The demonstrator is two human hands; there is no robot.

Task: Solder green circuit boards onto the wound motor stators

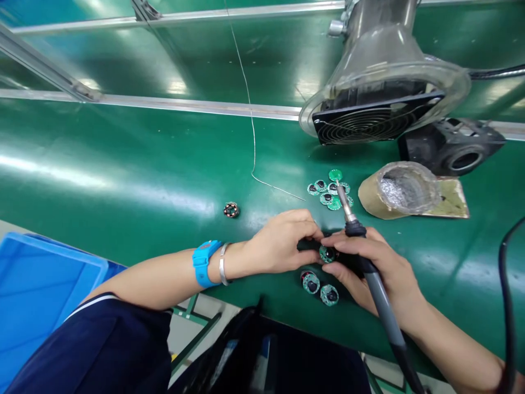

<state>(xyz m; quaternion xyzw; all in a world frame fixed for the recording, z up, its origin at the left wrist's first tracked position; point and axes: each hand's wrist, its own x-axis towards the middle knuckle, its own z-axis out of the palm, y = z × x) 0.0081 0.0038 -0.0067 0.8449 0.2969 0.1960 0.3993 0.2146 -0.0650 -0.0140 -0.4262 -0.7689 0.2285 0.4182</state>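
Note:
Between the fingertips of both hands sits a small round circuit board [327, 254], green with a dark part on its face. My left hand [281, 243] pinches it from the left, fingers closed. From the other side, the thumb and fingers of my right hand [388, 268] touch it. That same hand also carries a soldering iron [381, 298], its tip angled up and away over a cluster of round circuit boards [328, 198]. Closer to me lie two more boards [329, 295], one with a reddish edge beneath it. A thin solder wire [254, 142] hangs down, its end resting left of the cluster.
A copper-wound ring [231, 209] lies left of my hands. Back right stand a fume extractor hood [369, 120], a black iron holder [455, 145] and a tan cup [375, 194] with a silvery inside. A blue bin [45, 306] is at left; a black cable [508, 295] hangs right.

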